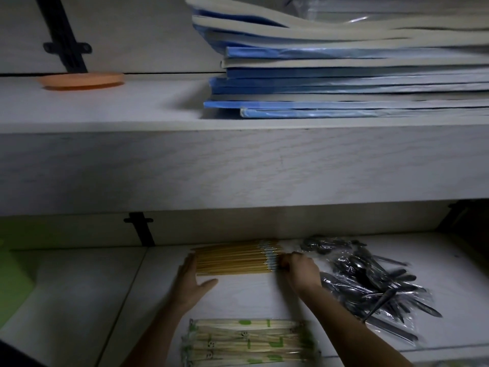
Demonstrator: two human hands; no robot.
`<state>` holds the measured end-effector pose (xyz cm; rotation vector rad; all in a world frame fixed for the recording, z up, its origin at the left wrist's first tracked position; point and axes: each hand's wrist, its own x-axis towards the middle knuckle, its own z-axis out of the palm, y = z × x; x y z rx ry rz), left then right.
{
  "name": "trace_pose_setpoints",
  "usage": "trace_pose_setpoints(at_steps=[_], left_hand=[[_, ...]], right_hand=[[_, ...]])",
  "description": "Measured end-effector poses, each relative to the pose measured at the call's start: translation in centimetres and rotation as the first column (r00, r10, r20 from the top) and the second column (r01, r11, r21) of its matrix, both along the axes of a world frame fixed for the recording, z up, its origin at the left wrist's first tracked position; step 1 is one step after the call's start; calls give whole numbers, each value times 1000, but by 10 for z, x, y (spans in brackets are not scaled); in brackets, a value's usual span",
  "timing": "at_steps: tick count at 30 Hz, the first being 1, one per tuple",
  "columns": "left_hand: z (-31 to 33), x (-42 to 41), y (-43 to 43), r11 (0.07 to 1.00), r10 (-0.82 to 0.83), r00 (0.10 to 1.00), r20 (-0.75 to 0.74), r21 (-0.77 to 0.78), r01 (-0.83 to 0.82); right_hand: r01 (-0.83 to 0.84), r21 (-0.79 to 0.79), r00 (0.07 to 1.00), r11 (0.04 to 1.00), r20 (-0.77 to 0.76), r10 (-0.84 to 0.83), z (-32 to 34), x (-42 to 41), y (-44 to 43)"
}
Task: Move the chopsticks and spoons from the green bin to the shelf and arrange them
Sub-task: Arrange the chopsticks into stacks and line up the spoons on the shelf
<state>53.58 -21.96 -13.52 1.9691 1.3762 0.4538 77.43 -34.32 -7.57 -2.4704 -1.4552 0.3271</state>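
Arranging: flat left hand (191, 282) presses yellow chopsticks (232, 260) at nine o'clock; right hand (301, 271) grips their three-o'clock end; next, probably straightening spoons (370, 276).

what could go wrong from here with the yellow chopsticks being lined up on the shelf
1. The left hand presses flat on one end of the yellow chopsticks while the right hand grips the other; an uneven push may fan them out.
2. The bagged spoons lie heaped beside the right wrist and might be nudged askew.
3. The wrapped chopsticks lie nearest the person, between the forearms; a withdrawing arm could drag them.
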Motion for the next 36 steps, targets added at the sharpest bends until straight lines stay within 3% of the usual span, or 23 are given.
trace_pose_setpoints(at_steps=[4,8,15,23,29,36], left_hand=[[1,0,5,999,1,998,-64,52,2],[12,5,0,978,25,994,-104,210,-3],[58,44,-37,918,-93,995,41,390,70],[73,146,-104,953,-214,972,100,239,185],[67,203,-161,980,-126,981,148,170,100],[57,219,-219,991,-11,996,86,137,-1]], right_hand=[[-5,-2,1000,1000,9,5,3,-5,2],[-37,69,999,997,25,36,8,-8,-5],[31,266,995,963,-98,-5,34,35,-42],[71,278,987,958,-155,-29,55,142,-114],[-81,129,982,988,-157,101,40,203,-157],[-332,26,935,943,-125,333,25,220,-159]])
